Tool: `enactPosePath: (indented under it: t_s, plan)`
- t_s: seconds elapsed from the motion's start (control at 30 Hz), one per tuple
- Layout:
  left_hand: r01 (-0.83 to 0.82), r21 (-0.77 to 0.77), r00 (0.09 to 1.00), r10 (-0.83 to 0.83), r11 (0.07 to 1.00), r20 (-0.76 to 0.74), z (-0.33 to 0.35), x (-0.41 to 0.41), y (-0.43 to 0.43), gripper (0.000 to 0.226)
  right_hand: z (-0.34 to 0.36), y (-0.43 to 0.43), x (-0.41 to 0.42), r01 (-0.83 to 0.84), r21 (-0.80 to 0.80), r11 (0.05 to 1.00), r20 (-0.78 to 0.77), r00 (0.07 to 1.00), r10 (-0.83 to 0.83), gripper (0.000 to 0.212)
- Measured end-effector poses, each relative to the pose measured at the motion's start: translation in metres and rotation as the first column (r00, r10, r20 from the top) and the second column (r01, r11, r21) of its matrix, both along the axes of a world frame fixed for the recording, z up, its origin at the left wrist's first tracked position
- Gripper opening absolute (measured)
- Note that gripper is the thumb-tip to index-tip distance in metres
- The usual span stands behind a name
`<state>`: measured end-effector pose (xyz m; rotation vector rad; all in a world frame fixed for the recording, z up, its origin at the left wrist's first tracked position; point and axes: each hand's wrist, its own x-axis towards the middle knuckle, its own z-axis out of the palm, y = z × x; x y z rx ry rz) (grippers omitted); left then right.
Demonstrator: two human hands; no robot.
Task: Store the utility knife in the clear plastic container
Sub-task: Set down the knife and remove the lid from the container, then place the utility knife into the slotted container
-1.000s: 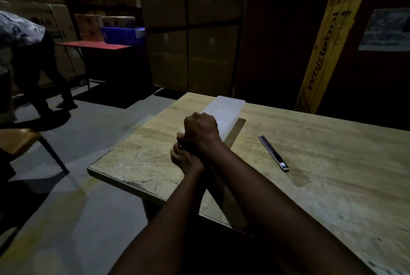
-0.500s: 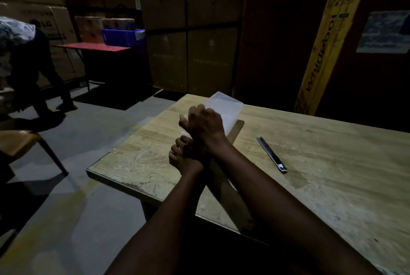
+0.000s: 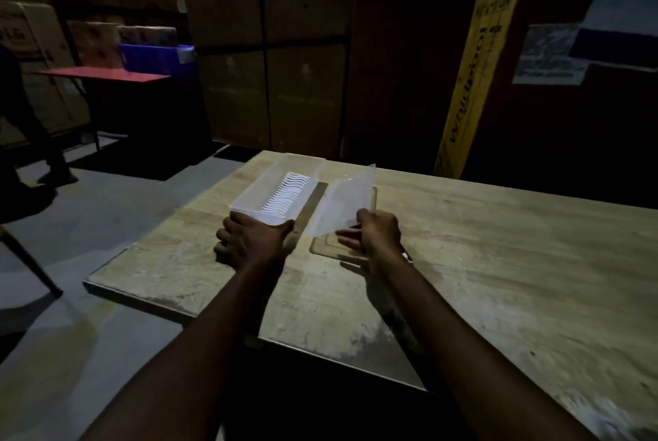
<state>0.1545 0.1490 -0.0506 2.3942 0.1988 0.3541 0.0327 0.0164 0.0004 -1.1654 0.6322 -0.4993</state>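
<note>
The desk [image 3: 498, 262] carries the clear plastic container [image 3: 274, 191], lid off, steadied at its near end by the left hand [image 3: 249, 241]. At 3 o'clock of it, the right hand [image 3: 377, 232] grips the tilted lid [image 3: 343, 204]. The utility knife is hidden, seemingly behind that wrist. Lay the lid flat, clear of the knife.

clear ridged container [image 3: 274, 196], tan table [image 3: 498, 262]

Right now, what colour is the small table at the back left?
Red, seen dimly in the head view.
</note>
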Motion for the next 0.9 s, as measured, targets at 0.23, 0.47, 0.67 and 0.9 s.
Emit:
enactPosePath:
  t_s: [0.23, 0.47, 0.67, 0.9]
  plan:
    - [-0.001, -0.011, 1.000, 0.001, 1.000, -0.002, 0.001, -0.001, -0.002, 0.116, -0.019, -0.005, -0.006, -0.054, -0.127, 0.990, -0.253, 0.967, 0.021, 0.021]
    - [0.039, -0.035, 0.999, -0.041, 0.999, -0.034, 0.003, -0.007, -0.002, 0.118, -0.029, -0.016, -0.007, -0.167, -0.508, 0.845, -0.389, 0.920, -0.052, 0.024]
    - [0.046, -0.108, 0.998, -0.051, 0.993, -0.045, 0.004, -0.009, 0.002, 0.127, -0.035, -0.025, -0.004, -0.387, -0.815, 0.431, -0.509, 0.833, -0.215, 0.023]
    - [0.120, -0.184, 0.984, -0.092, 0.976, 0.154, 0.003, -0.023, 0.002, 0.132, -0.018, -0.047, -0.022, -0.204, -0.944, 0.259, -0.312, 0.811, -0.496, 0.028]
